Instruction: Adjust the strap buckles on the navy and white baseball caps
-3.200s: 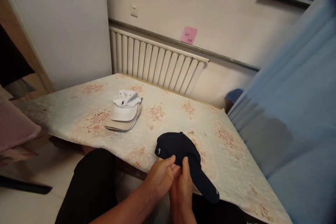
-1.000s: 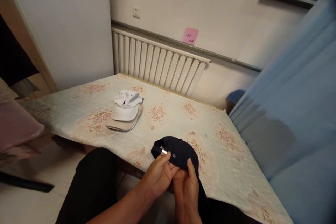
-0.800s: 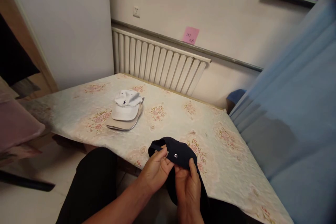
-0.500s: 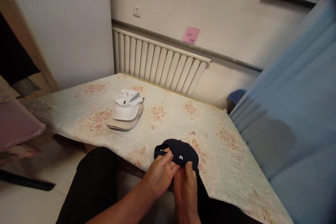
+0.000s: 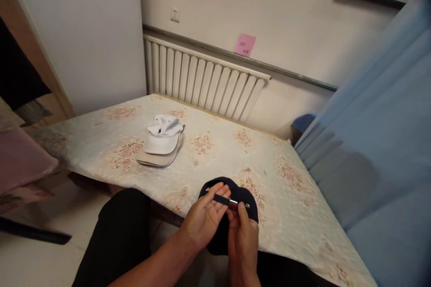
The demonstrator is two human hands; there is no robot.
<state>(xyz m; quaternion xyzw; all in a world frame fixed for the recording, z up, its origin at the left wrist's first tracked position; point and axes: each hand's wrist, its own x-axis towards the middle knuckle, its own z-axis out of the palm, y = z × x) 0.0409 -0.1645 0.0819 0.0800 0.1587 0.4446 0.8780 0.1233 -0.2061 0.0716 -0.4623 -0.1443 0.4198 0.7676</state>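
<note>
Navy cap (image 5: pixel 247 195) held in two bare hands, lower centre of the frame, at the near edge of the floral cloth (image 5: pixel 222 159). The fabric is dark and plain, the crown rounded and pushed out of shape, with a dip in its upper outline; the rear opening faces up and to the left. A narrow strap (image 5: pixel 221 199) of the same dark colour crosses this opening and runs into a shiny silver clasp (image 5: pixel 233 204). A small bright metal mark (image 5: pixel 247 206) sits on the crown just right of the clasp. The left hand (image 5: pixel 203 222) grasps the strap beneath its thumb, the fingers extended behind it across the opening. The right hand (image 5: pixel 243 235) grips the cap beside the clasp, thumb uppermost. Whether the cap touches the cloth cannot be told. Left of centre, a white cap (image 5: pixel 161 144) with a small dark emblem lies on a beige cap (image 5: pixel 155 160).
</note>
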